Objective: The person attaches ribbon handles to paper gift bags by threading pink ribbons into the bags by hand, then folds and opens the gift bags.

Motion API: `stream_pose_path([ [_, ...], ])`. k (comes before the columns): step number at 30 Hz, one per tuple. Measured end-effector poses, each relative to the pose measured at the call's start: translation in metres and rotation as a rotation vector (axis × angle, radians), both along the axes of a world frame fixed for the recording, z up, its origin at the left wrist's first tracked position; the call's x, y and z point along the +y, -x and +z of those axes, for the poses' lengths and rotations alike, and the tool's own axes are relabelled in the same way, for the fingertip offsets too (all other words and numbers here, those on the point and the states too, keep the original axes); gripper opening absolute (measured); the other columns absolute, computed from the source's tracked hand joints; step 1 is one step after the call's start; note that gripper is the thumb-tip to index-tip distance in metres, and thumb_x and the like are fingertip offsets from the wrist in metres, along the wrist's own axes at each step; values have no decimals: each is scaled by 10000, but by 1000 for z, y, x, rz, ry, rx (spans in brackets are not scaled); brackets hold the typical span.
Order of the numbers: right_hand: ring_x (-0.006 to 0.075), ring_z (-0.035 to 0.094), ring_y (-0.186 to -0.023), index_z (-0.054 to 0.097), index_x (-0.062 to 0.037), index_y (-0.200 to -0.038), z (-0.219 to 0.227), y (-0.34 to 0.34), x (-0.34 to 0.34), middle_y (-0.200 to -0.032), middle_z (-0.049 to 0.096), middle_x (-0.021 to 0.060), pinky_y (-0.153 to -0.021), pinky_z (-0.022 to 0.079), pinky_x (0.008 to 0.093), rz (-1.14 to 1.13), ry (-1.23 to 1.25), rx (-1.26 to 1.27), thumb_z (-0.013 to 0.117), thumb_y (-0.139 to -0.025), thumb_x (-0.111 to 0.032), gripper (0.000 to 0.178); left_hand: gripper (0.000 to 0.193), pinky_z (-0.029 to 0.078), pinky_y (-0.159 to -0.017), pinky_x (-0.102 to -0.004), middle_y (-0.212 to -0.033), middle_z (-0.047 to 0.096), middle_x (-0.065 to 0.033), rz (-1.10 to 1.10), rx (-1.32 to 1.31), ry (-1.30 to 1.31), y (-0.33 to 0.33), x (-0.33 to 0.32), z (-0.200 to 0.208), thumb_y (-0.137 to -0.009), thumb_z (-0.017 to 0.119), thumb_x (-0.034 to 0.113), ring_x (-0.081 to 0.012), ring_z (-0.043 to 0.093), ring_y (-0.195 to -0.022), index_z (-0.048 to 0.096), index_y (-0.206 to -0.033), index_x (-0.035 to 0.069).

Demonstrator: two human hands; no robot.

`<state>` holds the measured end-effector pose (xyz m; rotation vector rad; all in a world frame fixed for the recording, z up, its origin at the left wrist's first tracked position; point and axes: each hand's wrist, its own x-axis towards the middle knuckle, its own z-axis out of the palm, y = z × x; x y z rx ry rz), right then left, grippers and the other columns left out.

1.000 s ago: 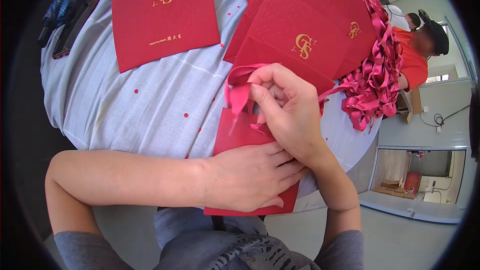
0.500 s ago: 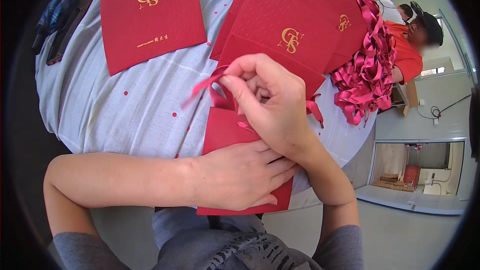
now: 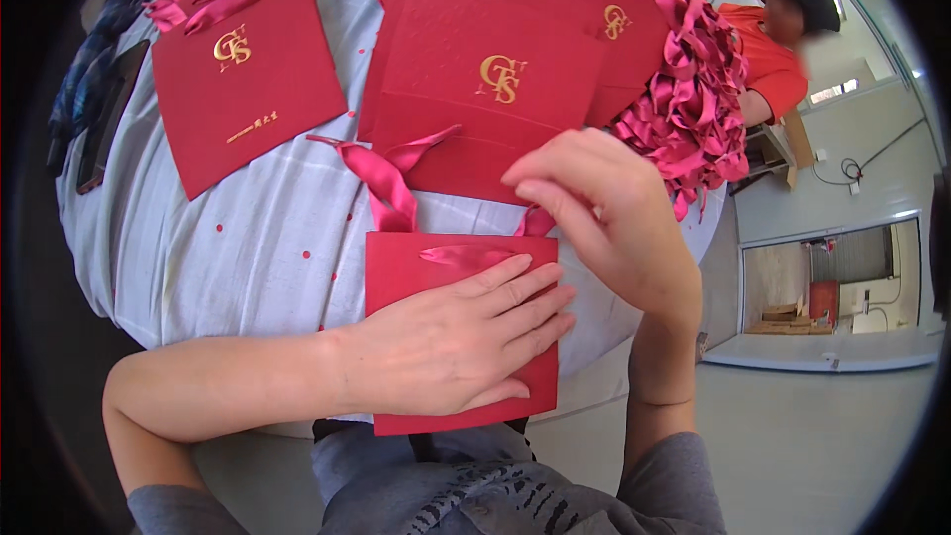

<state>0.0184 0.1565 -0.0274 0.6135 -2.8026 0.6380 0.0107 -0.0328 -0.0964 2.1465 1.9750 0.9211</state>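
Observation:
A small red paper gift bag (image 3: pixel 461 424) lies in front of me at the table's near edge. My left hand (image 3: pixel 461 337) rests flat across it, fingers spread and pressing on its face. From the bag's top edge a pink satin ribbon (image 3: pixel 389 188) stands up at the left, its loose ends spread. A short stretch of ribbon (image 3: pixel 471 256) crosses the face just above my left fingers. At the top right corner, over another bit of ribbon (image 3: pixel 536 222), my right hand (image 3: pixel 614 218) hovers with thumb and index finger pinched close; whatever its curled fingers hold is hidden.
Overlapping red bags (image 3: pixel 475 50) lie beyond, beside a heap of pink ribbons (image 3: pixel 693 89). Another ribboned red bag (image 3: pixel 248 89) lies at the left, near a dark flat object (image 3: pixel 111 119) and blue plaid cloth (image 3: pixel 84 79). A person in orange (image 3: pixel 773 69) is at the far right.
My right hand has let go of the left ribbon and moved right, to the bag's top right corner. The view has shifted, and my left hand stays flat on the bag.

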Motion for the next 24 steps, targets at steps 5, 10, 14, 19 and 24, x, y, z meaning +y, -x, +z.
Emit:
stream_pose_path([
  [5, 291, 533, -899, 640, -18, -952, -12, -16, 19, -921, 603, 98, -784, 439, 380, 134, -91, -100, 646, -785, -64, 174, 383, 417, -995, -439, -1164, 548, -197, 107, -44, -165, 5, 3, 0, -788, 638, 159, -348, 531, -1139, 549, -1101, -44],
  [10, 285, 477, -935, 592, -49, -913, -24, -27, 26, -928, 515, 100, -815, 399, 381, 58, -109, -93, 693, -784, -165, 201, 331, 425, -833, -416, -998, 560, -135, 420, 87, -236, 13, 3, 14, -689, 668, 90, -306, 546, -932, 568, -991, 0],
  [14, 272, 471, -937, 585, -56, -895, -28, -32, 26, -929, 508, 77, -824, 383, 382, 79, -91, -48, 701, -801, -202, 209, 257, 373, -879, -419, -927, 547, -114, 461, 103, -98, 21, -2, 16, -789, 691, 131, -288, 526, -869, 588, -997, 20],
  [19, 252, 517, -927, 575, -63, -888, -22, -41, 33, -904, 548, 70, -830, 381, 385, 122, -6, -152, 684, -820, -219, 202, 244, 375, -854, -420, -862, 526, -108, 429, 97, -33, 21, -4, 29, -772, 731, 198, -279, 517, -843, 605, -903, 35],
  [24, 351, 590, -766, 510, -41, -875, -10, -41, 29, -747, 601, 143, -709, 419, 437, 153, 119, -381, 651, -865, -235, 240, 305, 378, -869, -437, -836, 520, -113, 399, 201, -24, 25, -12, 45, -823, 685, 295, -293, 526, -828, 554, -845, 22],
])
